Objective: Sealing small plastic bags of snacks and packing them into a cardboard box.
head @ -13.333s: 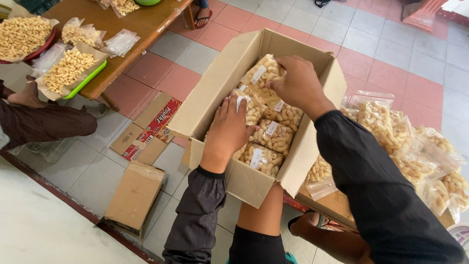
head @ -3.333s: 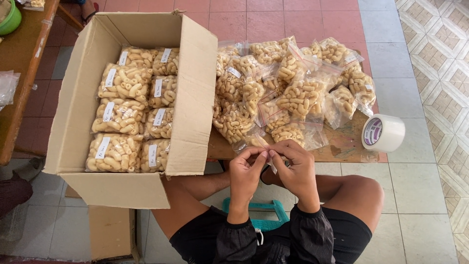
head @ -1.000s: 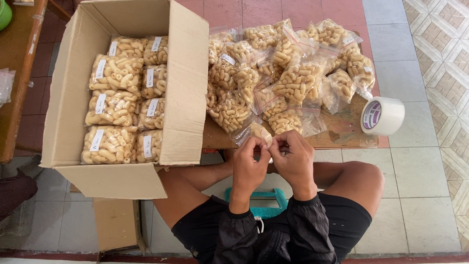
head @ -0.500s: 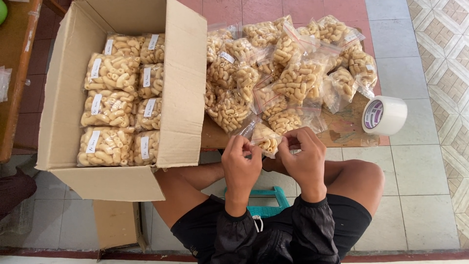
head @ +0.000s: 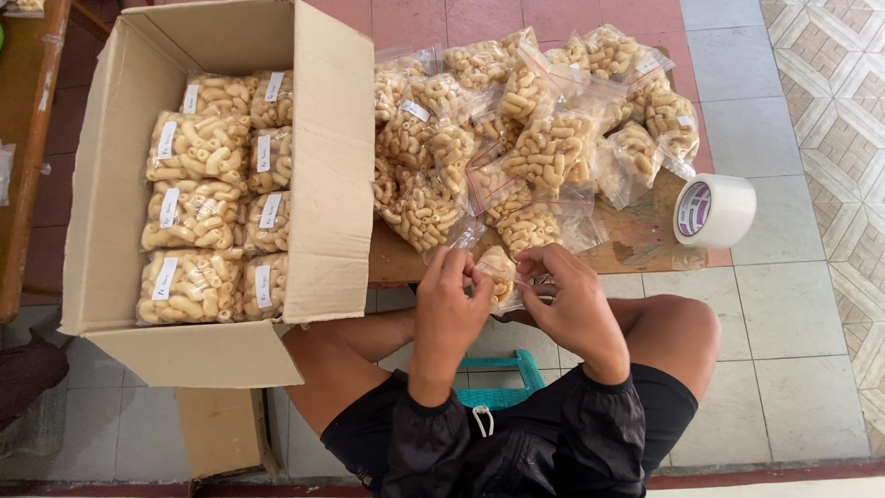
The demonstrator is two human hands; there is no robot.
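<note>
Both hands are on one small clear bag of curly macaroni-shaped snacks (head: 501, 274), held just off the near edge of the low wooden table (head: 636, 242), above the person's lap. The bag's long axis runs roughly away from the person, with one end pointing up toward the pile and the other down toward the knees; it looks a bit tilted, but the hands cover too much to say how far. The left hand (head: 449, 300) comes up from below with its back to the camera, fingers curled in and pinched on the bag's left edge. The right hand (head: 570, 300) sits just beside it, fingers bent and closed on the right edge, thumb tucked toward the plastic. The two hands are nearly touching, forearms angled in from the black sleeves. Right behind the bag is a loose heap of packed snack bags (head: 525, 138) on the table, a roll of white tape (head: 713, 210) at the table's right end, and on the left an open cardboard box (head: 332, 166) with labelled bags (head: 198, 217) lined up inside.
</note>
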